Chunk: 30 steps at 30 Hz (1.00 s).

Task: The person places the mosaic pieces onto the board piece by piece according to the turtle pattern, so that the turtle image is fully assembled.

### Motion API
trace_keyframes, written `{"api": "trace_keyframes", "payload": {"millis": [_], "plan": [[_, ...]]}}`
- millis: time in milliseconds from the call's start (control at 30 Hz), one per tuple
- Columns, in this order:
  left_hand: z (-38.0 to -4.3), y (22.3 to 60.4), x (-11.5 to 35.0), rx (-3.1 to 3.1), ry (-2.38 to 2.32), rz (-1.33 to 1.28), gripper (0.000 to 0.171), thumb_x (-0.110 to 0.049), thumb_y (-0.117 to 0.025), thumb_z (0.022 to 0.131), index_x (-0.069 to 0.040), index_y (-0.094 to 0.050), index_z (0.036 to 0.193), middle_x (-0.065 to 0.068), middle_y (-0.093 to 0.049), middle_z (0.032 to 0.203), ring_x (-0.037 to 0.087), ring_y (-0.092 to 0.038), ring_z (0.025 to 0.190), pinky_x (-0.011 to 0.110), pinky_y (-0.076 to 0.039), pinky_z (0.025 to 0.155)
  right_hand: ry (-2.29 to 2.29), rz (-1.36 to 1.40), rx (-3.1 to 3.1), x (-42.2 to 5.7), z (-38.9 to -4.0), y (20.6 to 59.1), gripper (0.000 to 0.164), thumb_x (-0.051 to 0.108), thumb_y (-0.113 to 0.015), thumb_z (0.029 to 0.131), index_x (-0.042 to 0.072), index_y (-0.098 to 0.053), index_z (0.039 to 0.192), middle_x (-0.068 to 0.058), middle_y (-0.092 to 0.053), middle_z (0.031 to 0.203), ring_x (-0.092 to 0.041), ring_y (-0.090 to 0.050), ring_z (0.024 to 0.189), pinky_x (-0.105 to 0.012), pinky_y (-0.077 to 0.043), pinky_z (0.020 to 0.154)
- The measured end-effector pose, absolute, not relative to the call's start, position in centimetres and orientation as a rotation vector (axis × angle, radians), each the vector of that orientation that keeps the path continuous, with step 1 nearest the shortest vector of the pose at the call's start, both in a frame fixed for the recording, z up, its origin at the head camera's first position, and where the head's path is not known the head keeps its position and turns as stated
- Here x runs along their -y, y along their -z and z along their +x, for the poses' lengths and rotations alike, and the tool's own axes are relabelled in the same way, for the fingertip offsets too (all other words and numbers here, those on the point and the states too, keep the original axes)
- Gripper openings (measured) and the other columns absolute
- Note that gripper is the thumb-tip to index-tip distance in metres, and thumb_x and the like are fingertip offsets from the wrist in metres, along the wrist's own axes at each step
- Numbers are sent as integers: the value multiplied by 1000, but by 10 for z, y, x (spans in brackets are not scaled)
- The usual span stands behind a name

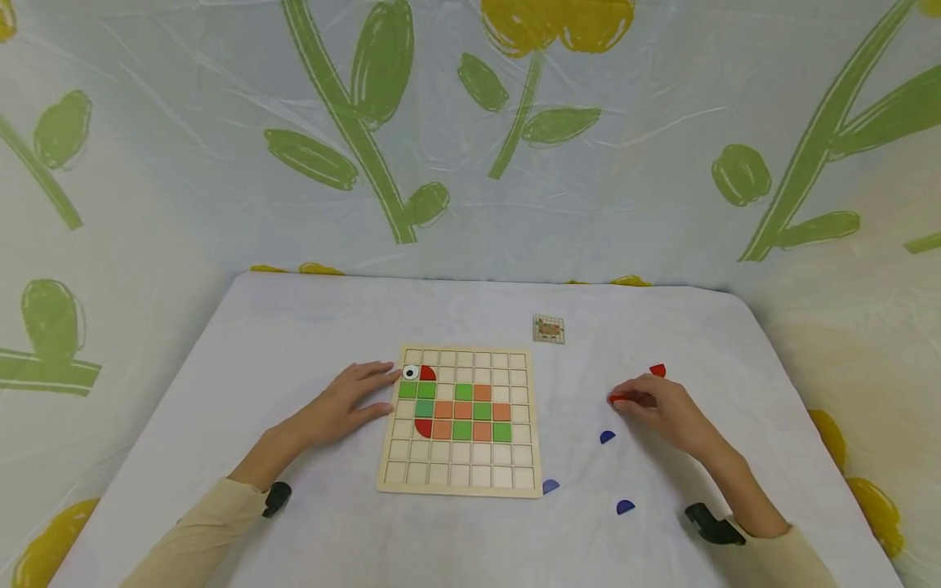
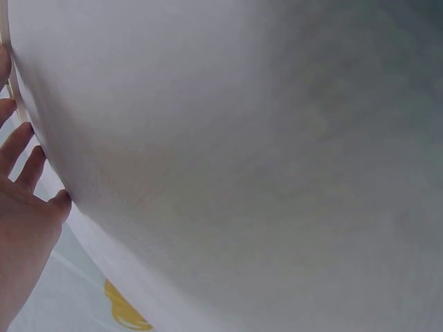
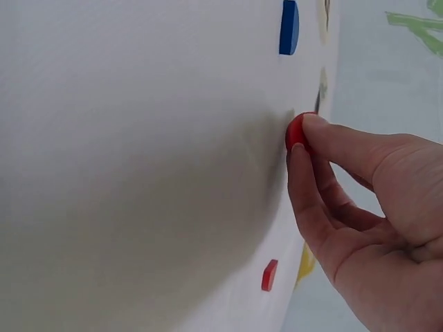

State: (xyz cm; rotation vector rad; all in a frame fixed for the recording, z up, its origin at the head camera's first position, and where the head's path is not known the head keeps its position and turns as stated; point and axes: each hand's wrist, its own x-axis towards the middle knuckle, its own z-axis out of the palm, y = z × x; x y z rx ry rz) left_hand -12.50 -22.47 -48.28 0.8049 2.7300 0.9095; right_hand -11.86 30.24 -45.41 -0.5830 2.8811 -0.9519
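Between thumb and fingertips my right hand [image 1: 665, 408] pinches a red rounded piece [image 3: 296, 133], close over the white cloth. A second red piece [image 1: 657, 371] lies just beyond that hand. My left hand [image 1: 345, 404] rests on the cloth with fingers spread, fingertips right at the left edge of the wooden grid board [image 1: 459, 474]. Green and orange squares, a teal square [image 1: 425, 408], two red quarter-round pieces [image 1: 423, 428] and a white eye piece [image 1: 410, 373] sit in the board's cells. In the left wrist view, the left hand [image 2: 28, 214] shows at the far left.
Two dark blue half-round pieces [image 1: 625, 507] lie on the cloth between board and right hand. A lighter blue half-round [image 1: 550, 487] is beside the board's lower right corner. Behind the board lies a small pattern card [image 1: 549, 329]. A flowered sheet [image 1: 625, 204] hangs behind the table.
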Motion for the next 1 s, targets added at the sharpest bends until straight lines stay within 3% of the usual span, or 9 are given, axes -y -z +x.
{"api": "trace_keyframes", "payload": {"millis": [267,433,700,1000], "plan": [[-125,483,225,-2720,-926,807,60,-26,-73,98,-10,-52,152,15,-43,158,38,-35,147,60,-30,117,980,-665,-2863,-288,-126,451,28,-3,-71,94,0,-73,122,-4,-65,98,-21,-64,90,-24,-58,82],[-126,484,225,-2722,-925,819,59,-25,-72,98,-10,-52,152,16,-43,158,38,-35,146,59,-30,117,993,-675,-2850,-274,-130,450,24,-1,-68,97,2,-73,120,-3,-64,101,-20,-60,94,-23,-55,82],[-126,486,226,-2731,-918,824,59,-28,-72,99,-12,-52,152,15,-44,158,38,-35,147,60,-30,117,1163,-687,-2785,-247,-140,451,21,2,-74,93,1,-73,114,-5,-72,107,-23,-69,97,-39,-60,88],[-126,484,226,-2732,-915,811,59,-27,-72,98,-11,-53,151,16,-44,158,39,-36,146,60,-32,116,1222,-649,-2778,-216,-151,448,19,6,-77,93,2,-75,112,-2,-74,101,-19,-66,90,-31,-59,82]]}}
